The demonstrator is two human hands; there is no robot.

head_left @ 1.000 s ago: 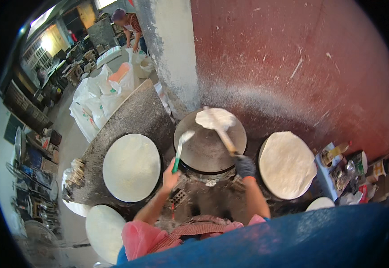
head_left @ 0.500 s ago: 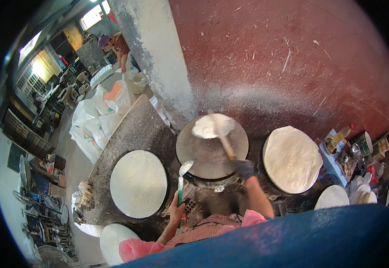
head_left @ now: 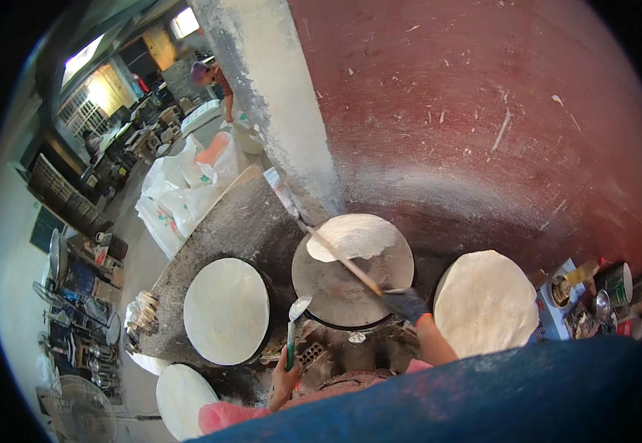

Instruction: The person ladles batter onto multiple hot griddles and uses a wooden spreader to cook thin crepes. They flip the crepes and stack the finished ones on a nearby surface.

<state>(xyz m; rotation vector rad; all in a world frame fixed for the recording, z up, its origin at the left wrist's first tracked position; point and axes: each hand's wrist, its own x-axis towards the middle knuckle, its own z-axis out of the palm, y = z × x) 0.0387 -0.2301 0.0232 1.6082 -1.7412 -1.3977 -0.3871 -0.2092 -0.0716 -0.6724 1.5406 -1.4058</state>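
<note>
My left hand [head_left: 284, 378] grips a green-handled metal ladle [head_left: 291, 334], its batter-coated bowl just below the middle griddle [head_left: 321, 284]. In my right hand [head_left: 402, 303], gloved in dark material, is a wooden spreading tool [head_left: 350, 266], slanting up-left across that griddle. A pale spread of batter [head_left: 361, 229] lies on the griddle's far half under the tool. A thin pale round [head_left: 225, 310] covers the left griddle, and a larger, uneven pale round [head_left: 483, 303] covers the right one.
Another pale round [head_left: 184, 399] lies low left. White sacks [head_left: 173, 192] stand beyond the soot-marked counter [head_left: 225, 229], where a co-worker [head_left: 218, 81] bends. A red wall [head_left: 476, 103] and pillar [head_left: 291, 111] back the griddles. Bottles and bowls [head_left: 579, 295] crowd the right. Racks [head_left: 70, 332] line the far left.
The batter spread is wider, and the tool now slants further left across the griddle. My left hand and ladle have moved lower. The view has shifted, with the griddles lower in the picture.
</note>
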